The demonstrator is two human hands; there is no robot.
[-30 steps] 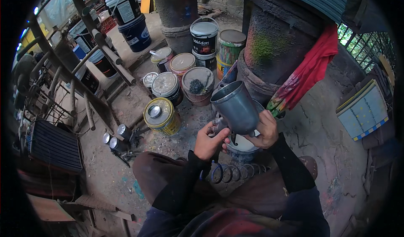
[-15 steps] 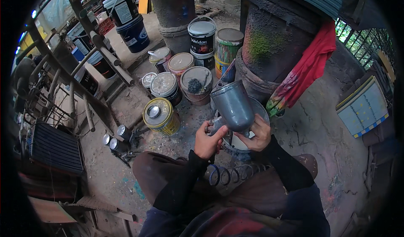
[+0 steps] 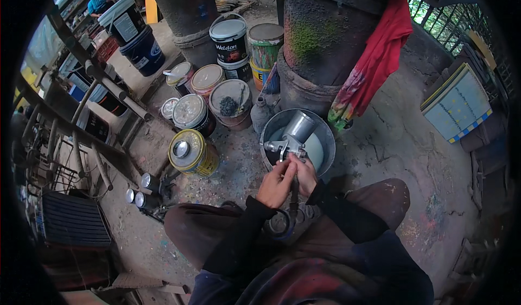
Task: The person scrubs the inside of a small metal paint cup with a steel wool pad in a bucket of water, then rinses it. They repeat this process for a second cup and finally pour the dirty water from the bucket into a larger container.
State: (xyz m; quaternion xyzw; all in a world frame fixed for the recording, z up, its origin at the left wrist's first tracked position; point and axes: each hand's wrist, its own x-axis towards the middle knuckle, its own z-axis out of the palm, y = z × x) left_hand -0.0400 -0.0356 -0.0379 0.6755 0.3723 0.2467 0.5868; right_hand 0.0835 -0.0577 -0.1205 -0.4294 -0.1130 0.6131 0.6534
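Note:
A metal spray gun with a silvery cup is held over a round metal bucket. Pale liquid lies in the bucket. My left hand and my right hand meet at the gun's lower end, fingers bent around its handle, which they partly hide. Below them a dark hose runs down toward my lap, with dark loops between my knees. Just behind the bucket stands a grey bottle.
Several lidded paint cans stand ahead left, the nearest a yellow one. Small metal cups sit farther left. Big dark barrels rise ahead, one with a red cloth hanging beside it. A person is at the far left.
The spray gun has been turned, its cup now pointing away over the bucket. My hands have come together lower on it. The view has shifted to the right.

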